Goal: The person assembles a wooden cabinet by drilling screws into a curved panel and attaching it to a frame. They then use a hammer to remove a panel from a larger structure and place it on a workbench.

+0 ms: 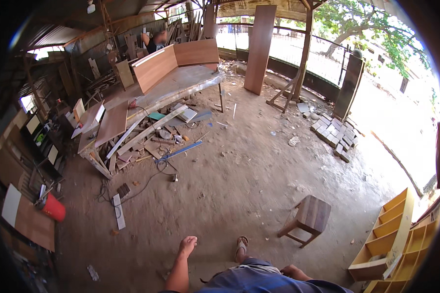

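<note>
My left hand (188,245) hangs over the dirt floor in front of me, its fingers curled in, with nothing visible in them. Low at my right side, my right hand (291,271) is partly hidden against my blue shirt (274,283); its fingers do not show clearly. Neither hand touches any object that I can see. My sandalled foot (241,248) is stepping on the floor between them. The nearest thing is a wooden stool (314,214) to the right, with a dark striped seat, standing apart from my right hand.
A long workbench (181,88) bears brown panels (156,68), with offcuts (154,141) heaped beneath. A cable (164,166) trails over the floor. A tall board (260,49) stands upright. Paving blocks (335,132) and yellow shelving (388,219) lie right; a red bucket (53,207) left. Another person (154,41) stands behind the bench.
</note>
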Available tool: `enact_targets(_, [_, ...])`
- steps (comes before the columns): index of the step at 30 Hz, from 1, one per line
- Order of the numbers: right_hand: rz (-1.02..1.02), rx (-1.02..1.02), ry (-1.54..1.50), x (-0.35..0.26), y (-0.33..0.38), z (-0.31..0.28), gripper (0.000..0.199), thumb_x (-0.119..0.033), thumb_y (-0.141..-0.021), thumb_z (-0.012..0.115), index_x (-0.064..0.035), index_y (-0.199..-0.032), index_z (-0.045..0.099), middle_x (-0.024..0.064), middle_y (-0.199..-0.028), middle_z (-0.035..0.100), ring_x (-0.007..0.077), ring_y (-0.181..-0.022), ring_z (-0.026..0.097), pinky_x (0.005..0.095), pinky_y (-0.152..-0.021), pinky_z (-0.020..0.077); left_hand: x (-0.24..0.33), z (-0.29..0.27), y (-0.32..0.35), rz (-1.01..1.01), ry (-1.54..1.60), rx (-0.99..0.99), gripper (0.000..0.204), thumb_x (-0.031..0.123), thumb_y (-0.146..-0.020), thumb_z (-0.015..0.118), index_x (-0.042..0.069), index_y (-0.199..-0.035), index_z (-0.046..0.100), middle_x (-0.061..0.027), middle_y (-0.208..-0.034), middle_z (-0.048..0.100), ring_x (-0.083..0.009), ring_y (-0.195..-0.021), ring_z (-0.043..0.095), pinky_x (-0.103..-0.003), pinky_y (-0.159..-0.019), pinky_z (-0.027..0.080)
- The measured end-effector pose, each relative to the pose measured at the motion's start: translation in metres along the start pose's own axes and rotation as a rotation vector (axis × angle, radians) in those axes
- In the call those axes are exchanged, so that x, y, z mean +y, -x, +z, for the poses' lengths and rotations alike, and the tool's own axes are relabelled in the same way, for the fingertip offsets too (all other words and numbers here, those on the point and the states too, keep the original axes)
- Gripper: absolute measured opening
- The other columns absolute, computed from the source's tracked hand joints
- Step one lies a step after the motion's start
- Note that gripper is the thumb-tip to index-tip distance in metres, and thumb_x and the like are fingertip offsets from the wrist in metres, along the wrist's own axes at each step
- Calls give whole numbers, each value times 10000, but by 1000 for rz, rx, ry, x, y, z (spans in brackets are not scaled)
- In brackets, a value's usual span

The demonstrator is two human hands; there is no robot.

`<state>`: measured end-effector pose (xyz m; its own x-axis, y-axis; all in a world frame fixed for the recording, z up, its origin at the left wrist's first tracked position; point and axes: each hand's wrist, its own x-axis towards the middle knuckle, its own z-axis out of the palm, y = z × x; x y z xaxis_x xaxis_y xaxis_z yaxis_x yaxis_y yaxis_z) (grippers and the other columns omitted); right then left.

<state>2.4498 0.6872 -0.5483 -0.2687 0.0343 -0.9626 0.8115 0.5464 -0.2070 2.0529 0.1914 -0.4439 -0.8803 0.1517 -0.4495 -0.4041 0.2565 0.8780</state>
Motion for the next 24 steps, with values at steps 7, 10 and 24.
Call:
enact_targets(7, [-378,160,693,-148,-64,-178,396,-337,-972,609,-158,-1319,676,103,-1242,752,288,-1020,749,444,-895,599,-53,-27,-55,-366,-801,-196,574,522,-917,681,50,-1239,732,-229,-1303,699,-365,-1239,657,-474,-1055,500])
enact_targets(10, [-271,335,418,-232,-70,-262,336,-353,-955,615,-142,-1180,750,116,-1165,769,312,-984,754,448,-893,593,-47,-40,-61,-416,-1057,-440,550,493,-948,665,54,-1276,704,-206,-1266,688,-332,-1183,638,-487,-1010,499])
enact_targets(24, [-309,406,40,-555,-175,-472,417,-459,-926,697,-130,-1166,787,110,-958,798,259,-917,769,425,-834,602,54,-73,-337,-699,-540,-85,506,472,-936,689,54,-1218,729,-210,-1216,724,-347,-1159,675,-475,-982,525])
